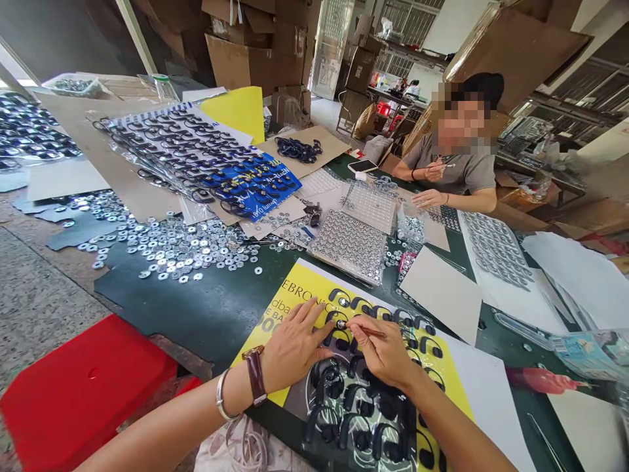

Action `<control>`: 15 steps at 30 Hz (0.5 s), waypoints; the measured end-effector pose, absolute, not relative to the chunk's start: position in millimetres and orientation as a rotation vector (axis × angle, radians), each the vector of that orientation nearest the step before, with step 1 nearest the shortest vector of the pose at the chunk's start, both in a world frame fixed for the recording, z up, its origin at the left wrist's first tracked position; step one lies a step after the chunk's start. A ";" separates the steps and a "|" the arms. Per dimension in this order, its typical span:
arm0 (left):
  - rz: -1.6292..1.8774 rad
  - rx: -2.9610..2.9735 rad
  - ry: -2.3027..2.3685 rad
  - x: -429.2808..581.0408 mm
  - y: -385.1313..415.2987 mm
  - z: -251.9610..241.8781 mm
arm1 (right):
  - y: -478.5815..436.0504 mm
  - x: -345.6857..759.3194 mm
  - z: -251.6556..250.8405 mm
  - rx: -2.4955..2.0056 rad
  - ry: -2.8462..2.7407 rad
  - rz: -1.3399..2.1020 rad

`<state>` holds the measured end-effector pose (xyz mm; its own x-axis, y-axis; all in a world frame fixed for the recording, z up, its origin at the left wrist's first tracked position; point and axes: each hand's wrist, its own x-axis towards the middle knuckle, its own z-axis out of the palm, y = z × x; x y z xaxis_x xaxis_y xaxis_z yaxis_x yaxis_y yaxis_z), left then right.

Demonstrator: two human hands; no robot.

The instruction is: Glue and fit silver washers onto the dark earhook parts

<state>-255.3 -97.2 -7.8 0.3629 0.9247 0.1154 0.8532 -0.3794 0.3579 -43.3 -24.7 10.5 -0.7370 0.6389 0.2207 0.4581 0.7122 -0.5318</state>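
Head view: right hand (386, 354) grip pinching thin tool (372, 332); left hand (295, 347) spread flat

A workshop: stacked cardboard boxes (255, 46), loose washers (171, 246) strewn over the worktable (216, 308).

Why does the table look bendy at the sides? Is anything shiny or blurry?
Head view: the wide lens bends the table at its edges; daylight glints off the washers and the glossy yellow sheet; the far doorway is washed out; the left hand and the right hand, holding a thin tool, look sharp.
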 end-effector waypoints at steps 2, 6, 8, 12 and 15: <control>0.459 2.409 1.614 -252.3 -95.9 -11.3 | -24.6 -44.5 13.0 -0.844 -2.560 0.622; 0.478 2.455 1.619 -249.1 -94.7 -17.2 | -22.4 -48.9 16.1 -0.857 -2.631 0.545; 0.447 2.479 1.624 -248.4 -94.1 -18.1 | -20.5 -51.5 16.1 -0.820 -2.666 0.507; 0.387 2.518 1.622 -249.3 -92.3 -15.1 | -15.6 -54.2 13.1 -0.754 -2.668 0.510; 0.392 2.550 1.573 -249.8 -90.2 -11.0 | -11.3 -54.0 9.5 -0.805 -2.610 0.582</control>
